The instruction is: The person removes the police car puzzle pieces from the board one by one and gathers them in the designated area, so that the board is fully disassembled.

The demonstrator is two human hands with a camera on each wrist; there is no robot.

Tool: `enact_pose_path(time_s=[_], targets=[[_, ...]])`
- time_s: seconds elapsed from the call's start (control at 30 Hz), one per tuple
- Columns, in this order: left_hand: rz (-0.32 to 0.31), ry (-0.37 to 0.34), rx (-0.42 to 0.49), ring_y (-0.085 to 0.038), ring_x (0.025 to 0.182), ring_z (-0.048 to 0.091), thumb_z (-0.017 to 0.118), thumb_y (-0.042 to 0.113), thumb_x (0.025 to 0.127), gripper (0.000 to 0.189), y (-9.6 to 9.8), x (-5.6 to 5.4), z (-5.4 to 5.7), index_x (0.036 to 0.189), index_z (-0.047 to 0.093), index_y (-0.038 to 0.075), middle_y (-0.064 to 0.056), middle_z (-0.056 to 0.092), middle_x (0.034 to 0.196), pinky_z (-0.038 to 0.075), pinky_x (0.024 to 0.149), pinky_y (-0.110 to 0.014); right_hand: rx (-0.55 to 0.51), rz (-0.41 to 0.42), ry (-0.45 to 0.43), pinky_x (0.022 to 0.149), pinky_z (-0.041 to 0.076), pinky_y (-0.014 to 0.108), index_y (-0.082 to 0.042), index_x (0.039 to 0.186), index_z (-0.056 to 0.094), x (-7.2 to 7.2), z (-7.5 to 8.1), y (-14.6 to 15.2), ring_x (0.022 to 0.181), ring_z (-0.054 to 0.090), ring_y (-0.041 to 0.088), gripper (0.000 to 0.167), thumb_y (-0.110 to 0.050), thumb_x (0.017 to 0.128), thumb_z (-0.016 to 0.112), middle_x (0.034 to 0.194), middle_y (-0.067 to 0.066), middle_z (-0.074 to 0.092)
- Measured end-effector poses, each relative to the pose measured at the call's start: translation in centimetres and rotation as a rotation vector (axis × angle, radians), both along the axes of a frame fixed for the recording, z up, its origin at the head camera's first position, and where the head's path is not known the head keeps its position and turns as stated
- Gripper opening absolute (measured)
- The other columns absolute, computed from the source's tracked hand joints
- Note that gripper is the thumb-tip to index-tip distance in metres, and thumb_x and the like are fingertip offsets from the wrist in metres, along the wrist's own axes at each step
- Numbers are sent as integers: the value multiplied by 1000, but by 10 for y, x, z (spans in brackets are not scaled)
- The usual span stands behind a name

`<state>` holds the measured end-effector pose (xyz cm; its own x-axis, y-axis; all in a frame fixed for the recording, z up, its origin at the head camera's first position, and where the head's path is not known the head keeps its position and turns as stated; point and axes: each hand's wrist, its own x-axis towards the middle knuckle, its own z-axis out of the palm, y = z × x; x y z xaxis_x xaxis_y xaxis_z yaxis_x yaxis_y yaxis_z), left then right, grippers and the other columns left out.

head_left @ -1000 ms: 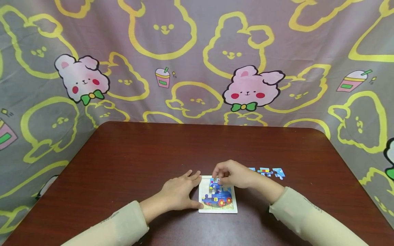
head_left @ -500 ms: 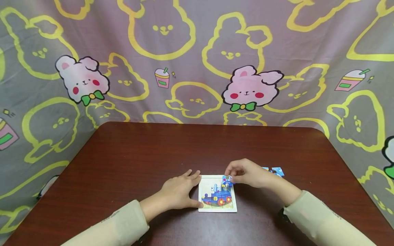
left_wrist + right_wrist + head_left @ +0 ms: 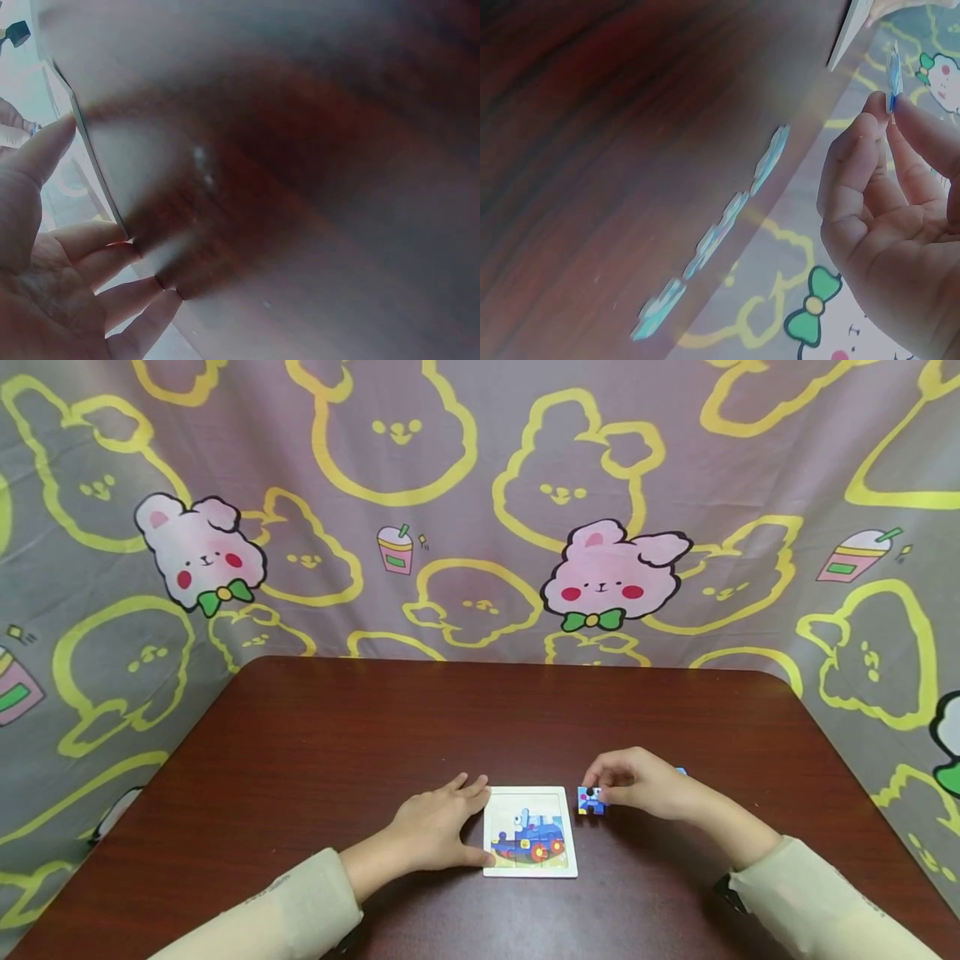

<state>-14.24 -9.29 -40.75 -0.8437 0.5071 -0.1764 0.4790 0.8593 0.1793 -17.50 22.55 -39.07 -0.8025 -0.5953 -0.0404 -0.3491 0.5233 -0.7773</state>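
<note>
A white-framed jigsaw puzzle board (image 3: 531,873) lies flat on the table, its lower part filled with pieces that picture a blue train. My left hand (image 3: 438,828) rests at the board's left edge, fingers spread, the thumb touching the frame near its lower left corner. Just right of the board, my right hand (image 3: 639,783) pinches a blue puzzle piece (image 3: 589,802) between thumb and fingers. In the right wrist view that piece (image 3: 893,79) appears edge-on at the fingertips. Three loose puzzle pieces (image 3: 716,235) lie in a row there; in the head view the right hand mostly hides them.
The dark red-brown table (image 3: 420,718) extends around the board on all sides. A cloth curtain (image 3: 480,510) with rabbit drawings hangs behind the table and along both sides.
My right hand has carried the blue piece rightward, from over the board's upper part to beside its right edge. My left hand has stayed at the board's left edge.
</note>
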Motion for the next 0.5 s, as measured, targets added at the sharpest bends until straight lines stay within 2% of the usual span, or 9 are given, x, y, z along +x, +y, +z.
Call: enact_pose_path(time_s=[0.13,0.3,0.5], targets=[[-3,-1,-2,-25,147,38,75,65,74,91,0,0,0,147,50,18,2,42,158,54,92,-53,6,-13,23,58,41,22,-10,101,70,1,0,11,67,49,5,13,-5,89,70,74,-2,62],[-1,-5,-3,-25,148,37,75,66,74,91,0,0,0,148,50,19,2,41,158,54,92,-53,-2,-26,39,62,44,23,-9,98,69,3,-1,22,70,52,3,10,-4,89,70,77,-1,64],[3,-12,1,-25,148,37,75,66,74,92,0,1,0,148,49,18,2,41,158,52,95,-55,25,-32,14,63,44,22,-9,96,68,4,-4,29,71,52,3,8,-4,89,69,78,-2,63]])
